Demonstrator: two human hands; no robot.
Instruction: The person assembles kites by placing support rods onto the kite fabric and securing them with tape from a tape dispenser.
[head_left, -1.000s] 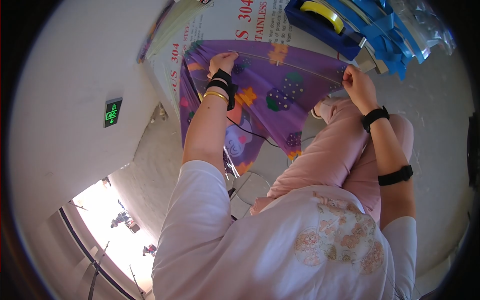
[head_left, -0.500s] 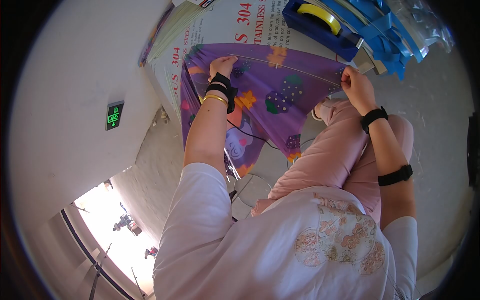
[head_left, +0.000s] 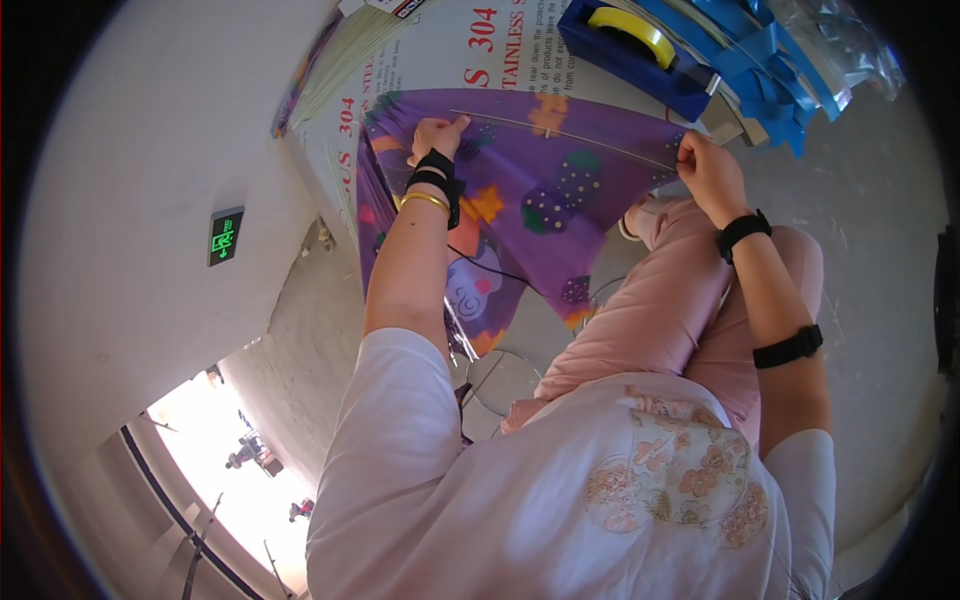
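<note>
A purple printed fabric sheet point(head_left: 600, 150) with strawberry and star shapes hangs over the table edge toward my lap. Along its upper part runs a thin pale rod point(head_left: 590, 140). My left hand point(head_left: 437, 138) is closed at the upper left of the cloth, thumb and fingers pinched near the rod's left end. At the far right corner, my right hand point(head_left: 711, 170) pinches the fabric's edge, close to the rod's other end. The cloth is stretched between both hands. Below, its lower part drapes in folds with a cartoon animal face point(head_left: 470, 288).
The table point(head_left: 425, 60) is covered with printed protective film. A blue tape dispenser point(head_left: 640, 60) with yellow tape stands at the back right, beside blue strips point(head_left: 765, 75) and clear plastic point(head_left: 850, 45). Thin pale sticks point(head_left: 350, 65) lie at the left. Dark cord point(head_left: 490, 268) crosses below.
The view has shifted slightly, moving everything a little to the left. Both hands keep their places on the fabric, and the cloth has barely moved.
</note>
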